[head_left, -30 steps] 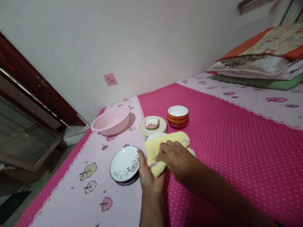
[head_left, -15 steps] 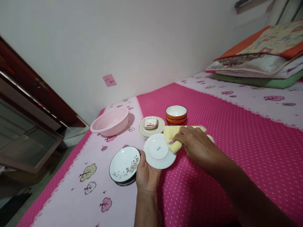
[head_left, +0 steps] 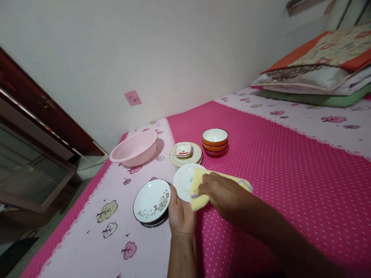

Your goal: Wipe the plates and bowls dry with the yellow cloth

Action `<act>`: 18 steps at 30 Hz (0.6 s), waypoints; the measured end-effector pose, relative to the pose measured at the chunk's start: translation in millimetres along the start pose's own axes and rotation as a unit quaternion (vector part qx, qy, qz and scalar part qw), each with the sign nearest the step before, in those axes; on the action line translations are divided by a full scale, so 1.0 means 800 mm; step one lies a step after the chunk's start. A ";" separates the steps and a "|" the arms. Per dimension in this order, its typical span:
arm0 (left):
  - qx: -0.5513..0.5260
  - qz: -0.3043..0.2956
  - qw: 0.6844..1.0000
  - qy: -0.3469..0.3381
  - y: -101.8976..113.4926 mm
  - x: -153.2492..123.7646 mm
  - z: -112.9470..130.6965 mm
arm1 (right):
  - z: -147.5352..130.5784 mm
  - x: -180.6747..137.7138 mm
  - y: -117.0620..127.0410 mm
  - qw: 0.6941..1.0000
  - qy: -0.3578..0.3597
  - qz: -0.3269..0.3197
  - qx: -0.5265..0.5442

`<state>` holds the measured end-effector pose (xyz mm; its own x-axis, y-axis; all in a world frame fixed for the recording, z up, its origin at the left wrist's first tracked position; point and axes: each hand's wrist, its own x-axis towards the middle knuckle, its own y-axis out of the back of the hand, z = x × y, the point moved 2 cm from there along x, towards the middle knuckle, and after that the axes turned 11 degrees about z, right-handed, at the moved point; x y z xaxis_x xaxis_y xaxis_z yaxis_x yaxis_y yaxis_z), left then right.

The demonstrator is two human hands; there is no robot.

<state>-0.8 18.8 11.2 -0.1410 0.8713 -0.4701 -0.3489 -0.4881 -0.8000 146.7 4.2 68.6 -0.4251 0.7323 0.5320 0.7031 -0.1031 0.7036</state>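
My left hand (head_left: 181, 214) grips the lower edge of a small white plate (head_left: 182, 180), underside up, with a small blue mark partly covered. Pinched in my right hand (head_left: 217, 193) is a yellow cloth (head_left: 199, 181), pressed against the plate's right side. Close by on the left, a white dish with a brown flower pattern and dark rim (head_left: 150, 199) sits on top of a stack. Behind the held plate stand stacked yellow-rimmed plates (head_left: 174, 160) with small square dishes (head_left: 182, 150) on top. Orange and red bowls (head_left: 215, 142) are stacked to their right.
A pink plastic basin (head_left: 135, 150) rests at the back left of the patterned bedsheet (head_left: 261, 154). Folded bedding and a pillow (head_left: 313, 77) are piled at the far right. A pink note (head_left: 133, 98) sticks to the white wall behind.
My right hand has moved the cloth left and down across the plate, now covering more of its right side. My left hand keeps its hold, nearly in place.
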 end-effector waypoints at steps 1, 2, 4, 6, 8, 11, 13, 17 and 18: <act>0.009 0.005 1.000 0.003 0.002 -0.001 -0.002 | -0.007 0.002 -0.006 1.000 0.007 -0.007 0.003; 0.018 0.002 1.000 0.008 0.003 -0.003 -0.005 | -0.015 0.006 -0.011 1.000 0.010 -0.016 0.002; 0.024 -0.017 0.999 0.011 0.005 -0.005 -0.012 | -0.028 0.015 -0.019 1.000 0.004 -0.026 -0.012; 0.017 -0.033 0.999 -0.005 0.004 -0.006 -0.019 | -0.032 0.026 -0.023 1.000 -0.005 -0.012 -0.017; 0.014 -0.037 0.999 -0.019 0.002 -0.007 -0.027 | -0.026 0.034 -0.022 0.999 -0.015 0.025 -0.013; 0.027 -0.053 0.998 -0.002 -0.005 -0.009 -0.034 | -0.004 0.040 -0.013 0.995 -0.050 0.070 -0.040; 0.036 -0.068 0.997 0.002 -0.008 -0.011 -0.036 | 0.009 0.040 -0.005 0.989 -0.092 0.071 -0.087; 0.043 -0.068 0.996 -0.032 -0.010 -0.011 -0.028 | 0.016 0.030 0.006 0.982 -0.153 0.019 -0.113; 0.039 -0.063 0.997 -0.037 -0.010 -0.010 -0.026 | 0.014 0.025 0.005 0.984 -0.151 0.007 -0.096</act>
<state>21.9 14.6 13.6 -0.1575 0.9285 -0.3363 -0.4389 -0.3709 -0.8184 147.6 26.4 77.2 -0.2066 0.8934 0.3989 0.5750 -0.2190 0.7883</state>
